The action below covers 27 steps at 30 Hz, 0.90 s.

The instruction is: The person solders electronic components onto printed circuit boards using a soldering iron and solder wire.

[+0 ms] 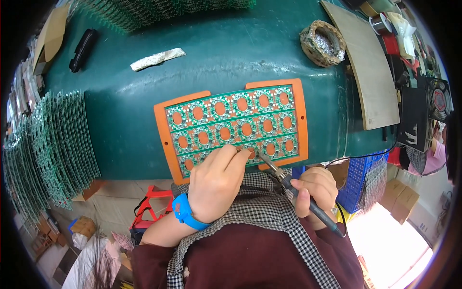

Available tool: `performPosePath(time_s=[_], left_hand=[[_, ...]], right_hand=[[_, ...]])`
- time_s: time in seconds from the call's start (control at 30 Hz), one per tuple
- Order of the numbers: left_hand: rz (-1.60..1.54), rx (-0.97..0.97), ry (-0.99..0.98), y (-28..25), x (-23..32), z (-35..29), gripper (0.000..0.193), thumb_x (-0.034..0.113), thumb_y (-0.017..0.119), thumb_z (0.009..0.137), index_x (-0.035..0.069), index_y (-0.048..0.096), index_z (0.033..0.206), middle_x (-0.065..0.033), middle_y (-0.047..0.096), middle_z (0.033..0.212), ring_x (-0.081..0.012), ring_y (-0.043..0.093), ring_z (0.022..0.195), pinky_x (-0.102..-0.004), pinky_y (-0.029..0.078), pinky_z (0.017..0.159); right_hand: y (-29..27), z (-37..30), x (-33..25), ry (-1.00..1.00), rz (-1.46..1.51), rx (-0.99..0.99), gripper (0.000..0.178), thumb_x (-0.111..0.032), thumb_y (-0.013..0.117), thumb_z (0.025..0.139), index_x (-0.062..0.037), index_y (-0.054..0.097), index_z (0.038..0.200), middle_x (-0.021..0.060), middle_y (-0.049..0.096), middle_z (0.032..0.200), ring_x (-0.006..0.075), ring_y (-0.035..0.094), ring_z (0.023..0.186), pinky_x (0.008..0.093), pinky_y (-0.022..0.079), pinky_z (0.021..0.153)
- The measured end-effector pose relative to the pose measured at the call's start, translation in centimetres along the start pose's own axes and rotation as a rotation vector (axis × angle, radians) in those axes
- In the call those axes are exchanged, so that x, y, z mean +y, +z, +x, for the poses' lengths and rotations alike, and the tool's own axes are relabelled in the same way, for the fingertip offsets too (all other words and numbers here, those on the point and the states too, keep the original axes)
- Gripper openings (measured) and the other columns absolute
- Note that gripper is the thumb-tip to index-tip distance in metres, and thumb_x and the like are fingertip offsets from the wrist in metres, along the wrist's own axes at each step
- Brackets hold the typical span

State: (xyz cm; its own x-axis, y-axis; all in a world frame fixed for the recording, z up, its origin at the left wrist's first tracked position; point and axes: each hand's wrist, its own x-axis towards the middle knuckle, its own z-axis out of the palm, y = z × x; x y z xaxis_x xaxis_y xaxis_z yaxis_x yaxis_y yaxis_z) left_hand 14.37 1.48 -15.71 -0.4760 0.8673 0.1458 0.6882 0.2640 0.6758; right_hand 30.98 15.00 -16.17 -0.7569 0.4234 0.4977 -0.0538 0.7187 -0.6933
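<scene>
The right hand [315, 192] is wrapped around the handle of a soldering iron [321, 216], whose metal end slants away from it toward the left hand [219, 178]; the left hand has its fingers drawn in over the board, their tips hidden, so I cannot tell whether they pinch anything. The sheet of green circuit boards [236, 115] lies just beyond both hands, partly under the left one, set in an orange tray [162, 127] on the green surface [125, 115]; round openings run across it in three rows, and the iron's tip is at the row nearest the hands, close beside the left fingertips; I cannot tell whether it touches.

A blue band [185, 212] circles the left wrist; a dark cord [361, 155] runs out past the right hand. Well to the left of the left hand stand rows of upright green boards [62, 149], with more boards [159, 12] far ahead of the hands; beyond the tray lies a pale strip [158, 59], and farther out to the left a black object [83, 49]. Ahead of the right hand sits a rough bowl [305, 45], with a flat panel [368, 67] to its right; a blue crate [353, 192] stands right of that hand, below the surface.
</scene>
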Motion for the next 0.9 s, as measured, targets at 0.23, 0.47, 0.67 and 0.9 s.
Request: performPosePath(time_s=[0.23,0.47,0.67,0.9], left_hand=[[0.020,0.007,-0.012,-0.4,0.2,-0.6,0.018,-0.005,0.067,0.076,0.001,0.064,0.093,-0.0081,0.056,0.079,-0.0238,0.059,0.067,-0.0331,0.047,0.056],[-0.020,0.061,-0.070,-0.4,-0.3,-1.9,0.017,-0.006,0.067,0.075,0.001,0.062,0.090,-0.0087,0.057,0.080,-0.0243,0.060,0.065,-0.0327,0.047,0.053],[-0.015,0.042,-0.063,-0.4,-0.6,-2.1,0.017,-0.004,0.069,0.075,0.002,0.064,0.091,-0.0076,0.056,0.078,-0.0232,0.059,0.064,-0.0323,0.047,0.053],[0.056,0.084,-0.037,-1.3,-0.3,-0.9,0.016,-0.003,0.069,0.075,0.004,0.064,0.089,-0.0056,0.055,0.076,-0.0217,0.057,0.061,-0.0313,0.045,0.051]], right_hand=[[-0.3,-1.0,-0.6,-0.012,-0.027,0.038,0.006,-0.006,0.061,0.070,-0.0013,0.064,0.073,0.0047,0.056,0.059,0.0189,0.055,0.048,0.0298,0.044,0.046],[0.7,-0.6,-0.9,-0.010,0.013,0.004,0.008,-0.007,0.062,0.069,-0.0020,0.066,0.074,0.0054,0.058,0.059,0.0194,0.056,0.049,0.0296,0.045,0.046],[1.1,-0.7,-0.9,-0.011,0.002,-0.009,0.009,-0.007,0.062,0.069,-0.0020,0.066,0.075,0.0052,0.058,0.060,0.0197,0.057,0.050,0.0294,0.046,0.047],[0.8,-0.2,-0.7,0.000,0.001,0.060,0.009,-0.006,0.061,0.073,-0.0012,0.066,0.078,0.0054,0.059,0.061,0.0202,0.058,0.049,0.0295,0.047,0.047]])
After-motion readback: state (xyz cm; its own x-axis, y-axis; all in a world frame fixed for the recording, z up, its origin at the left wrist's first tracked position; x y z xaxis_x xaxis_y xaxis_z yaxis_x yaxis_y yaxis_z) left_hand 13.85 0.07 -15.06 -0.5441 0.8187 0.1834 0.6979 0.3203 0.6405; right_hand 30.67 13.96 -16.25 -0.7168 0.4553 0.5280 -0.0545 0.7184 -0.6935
